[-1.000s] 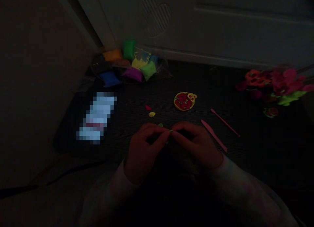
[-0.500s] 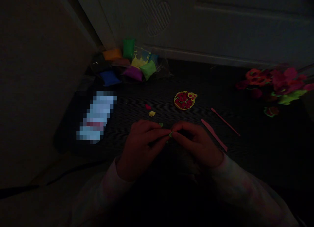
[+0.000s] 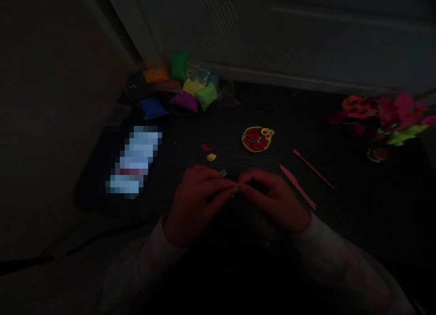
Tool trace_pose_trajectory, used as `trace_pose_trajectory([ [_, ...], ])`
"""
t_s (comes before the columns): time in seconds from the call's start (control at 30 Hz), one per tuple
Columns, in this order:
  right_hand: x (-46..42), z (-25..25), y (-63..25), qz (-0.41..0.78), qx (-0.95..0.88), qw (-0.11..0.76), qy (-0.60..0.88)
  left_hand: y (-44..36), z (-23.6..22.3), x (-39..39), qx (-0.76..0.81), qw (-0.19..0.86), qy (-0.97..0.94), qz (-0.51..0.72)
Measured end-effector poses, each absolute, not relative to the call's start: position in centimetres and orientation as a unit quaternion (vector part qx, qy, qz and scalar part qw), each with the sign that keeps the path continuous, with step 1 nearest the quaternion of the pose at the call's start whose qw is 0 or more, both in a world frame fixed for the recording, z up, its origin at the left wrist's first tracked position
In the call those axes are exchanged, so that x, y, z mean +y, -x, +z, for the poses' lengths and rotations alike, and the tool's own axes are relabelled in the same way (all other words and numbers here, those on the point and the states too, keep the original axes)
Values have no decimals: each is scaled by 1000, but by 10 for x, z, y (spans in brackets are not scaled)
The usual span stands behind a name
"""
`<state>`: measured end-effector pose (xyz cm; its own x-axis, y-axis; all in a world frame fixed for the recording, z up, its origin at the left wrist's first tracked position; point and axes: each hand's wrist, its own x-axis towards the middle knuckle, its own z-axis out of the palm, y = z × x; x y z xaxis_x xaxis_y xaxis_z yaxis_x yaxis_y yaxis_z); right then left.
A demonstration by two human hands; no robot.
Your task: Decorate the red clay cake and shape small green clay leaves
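Observation:
Both hands meet over the front of the dark table, fingertips together. Between them is a small piece of light green clay [image 3: 237,187], pinched by my left hand [image 3: 199,199] and my right hand [image 3: 272,197]. Another light green clay bit [image 3: 223,173] lies just beyond my left fingers. Farther off are a yellow clay lump [image 3: 211,157] and a red clay piece [image 3: 206,148]. A round clay model [image 3: 256,139] has a yellow rim, a red filling and small yellow-and-red flowers at one edge. The scene is very dim, so fine detail is lost.
Right of my hands lie a pink plastic knife [image 3: 297,187] and a thin pink tool [image 3: 313,168]. A lit phone [image 3: 134,162] is at left. Several coloured clay packets [image 3: 185,101] sit at the back left, bright clay flowers [image 3: 395,112] at the far right. A panel [image 3: 306,42] stands behind.
Almost nothing differs. Both hands keep their place, and the green clay between the fingertips shows slightly less than before.

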<state>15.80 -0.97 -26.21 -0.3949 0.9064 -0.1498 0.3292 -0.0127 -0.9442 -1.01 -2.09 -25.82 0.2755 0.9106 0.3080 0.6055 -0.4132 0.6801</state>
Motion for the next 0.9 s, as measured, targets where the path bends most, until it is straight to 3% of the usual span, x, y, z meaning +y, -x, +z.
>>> trace_pose_trajectory([
  [0.9, -12, -262, -158, 412, -706, 310, 485, 7, -254, -22, 563, 310, -696, 321],
])
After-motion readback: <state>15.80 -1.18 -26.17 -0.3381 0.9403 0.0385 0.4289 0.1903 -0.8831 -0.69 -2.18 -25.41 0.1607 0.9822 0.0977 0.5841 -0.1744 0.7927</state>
